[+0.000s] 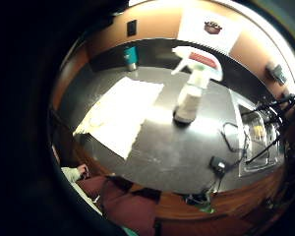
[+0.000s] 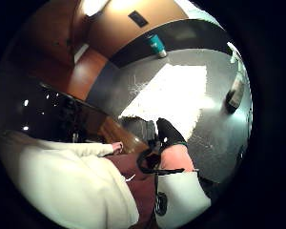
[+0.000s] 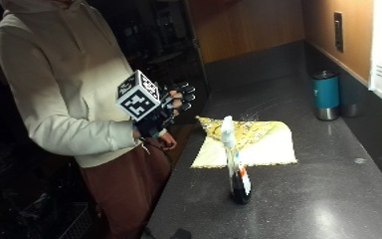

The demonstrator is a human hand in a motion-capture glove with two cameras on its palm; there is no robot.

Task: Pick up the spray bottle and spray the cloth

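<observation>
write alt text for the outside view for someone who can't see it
A person stands at a dark counter with the gloved right hand raised at chest height, fingers loosely curled, holding nothing. A spray bottle stands upright on the counter beside a flat cloth; a teal tumbler stands near the wall.

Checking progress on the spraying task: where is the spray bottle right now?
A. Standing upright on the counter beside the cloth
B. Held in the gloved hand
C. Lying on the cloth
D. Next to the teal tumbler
A: the spray bottle stands upright on the counter beside the cloth, while the gloved right hand is off it.
</observation>
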